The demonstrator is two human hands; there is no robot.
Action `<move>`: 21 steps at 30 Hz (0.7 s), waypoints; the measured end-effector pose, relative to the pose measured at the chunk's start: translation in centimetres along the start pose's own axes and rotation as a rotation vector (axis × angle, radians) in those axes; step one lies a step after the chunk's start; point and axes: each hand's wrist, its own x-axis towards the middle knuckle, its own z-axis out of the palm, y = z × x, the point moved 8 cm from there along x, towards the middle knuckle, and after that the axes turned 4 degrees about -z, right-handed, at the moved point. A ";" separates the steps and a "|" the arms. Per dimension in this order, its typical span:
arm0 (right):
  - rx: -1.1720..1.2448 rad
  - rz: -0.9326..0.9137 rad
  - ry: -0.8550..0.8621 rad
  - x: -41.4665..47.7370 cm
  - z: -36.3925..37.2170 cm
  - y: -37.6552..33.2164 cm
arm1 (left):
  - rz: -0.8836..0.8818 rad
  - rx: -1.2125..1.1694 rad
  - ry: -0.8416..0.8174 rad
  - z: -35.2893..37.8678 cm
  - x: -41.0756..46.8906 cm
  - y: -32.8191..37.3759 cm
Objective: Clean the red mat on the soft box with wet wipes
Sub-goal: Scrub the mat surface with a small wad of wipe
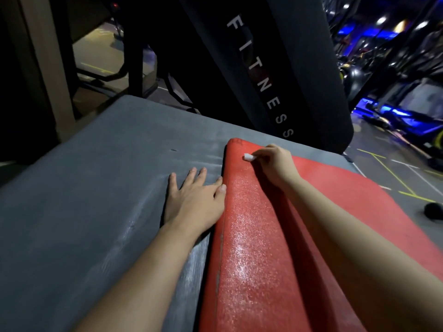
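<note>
**Step in hand.** Wiping the red mat (251, 236), at its far end. Judged well under way: the near stretch of the raised fold carries a wet sheen, while the flat part to the right looks dull.

**Red mat.** Lies on the right half of the soft box (96, 176), its left side doubled over into a long rounded fold. Foam-like, with a fine pebbled grain. The left edge is scuffed, with grey showing through.

**Soft box.** Broad grey padded top, matt, faintly ribbed, with pale streaks near the mat.

**Wet wipe (249, 157).** A small white wad, crumpled, pressed on the crown of the fold near its far end.

**Right hand (275, 164).** Fingers curled, pinching the wipe at the tips.

**Left hand (194, 200).** Flat on the box, fingers spread and holding nothing; the thumb touches the mat's left edge, apparently steadying it.

**Next move.** Likely firm strokes over the end and then the dull flat part. The wad is small, so unfolding it or taking a fresh wipe may serve better.

**Surroundings.** Black padded panel (263, 68) lettered FITNESS stands behind; floor (395, 168) with yellow lines to the right.
</note>
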 end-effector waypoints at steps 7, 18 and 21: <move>0.084 -0.173 -0.158 -8.5 -2.9 -3.8 | -0.007 0.008 -0.003 0.2 0.0 0.0; -0.022 -0.041 -0.044 -8.4 -2.7 -5.1 | -0.006 0.019 -0.007 0.1 0.0 0.1; -0.016 -0.151 -0.089 -12.6 -4.6 -7.3 | -0.008 0.016 0.000 0.2 0.1 0.1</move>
